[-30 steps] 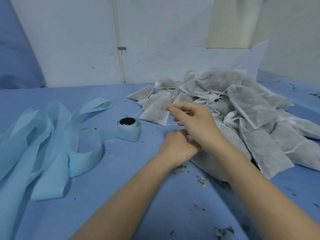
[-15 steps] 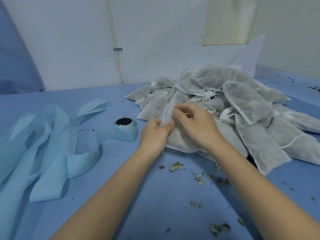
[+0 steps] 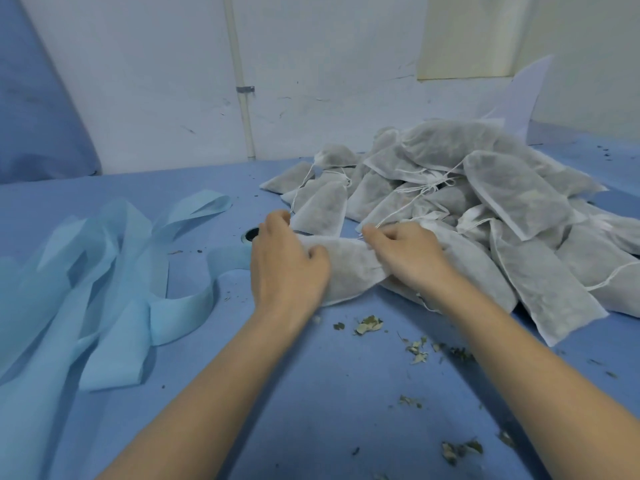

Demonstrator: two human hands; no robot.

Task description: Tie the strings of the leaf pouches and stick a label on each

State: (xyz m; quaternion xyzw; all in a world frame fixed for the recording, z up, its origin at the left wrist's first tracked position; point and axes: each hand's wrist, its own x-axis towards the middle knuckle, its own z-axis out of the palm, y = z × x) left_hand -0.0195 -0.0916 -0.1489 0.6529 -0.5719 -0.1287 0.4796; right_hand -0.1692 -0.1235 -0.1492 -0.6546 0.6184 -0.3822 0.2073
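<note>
Our left hand (image 3: 287, 261) and right hand (image 3: 405, 251) have spread apart, each now gripping one pouch (image 3: 349, 268) flat; tying looks ready to begin.

The left hand (image 3: 285, 265) is hiding most of the tape roll (image 3: 250, 234), while the ribbon (image 3: 104, 271) is running off the left edge.

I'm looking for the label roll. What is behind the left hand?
Behind the left hand only the dark core of the label roll peeks out, with the blue backing strip trailing toward the left. The hand covers the rest of the roll.
</note>
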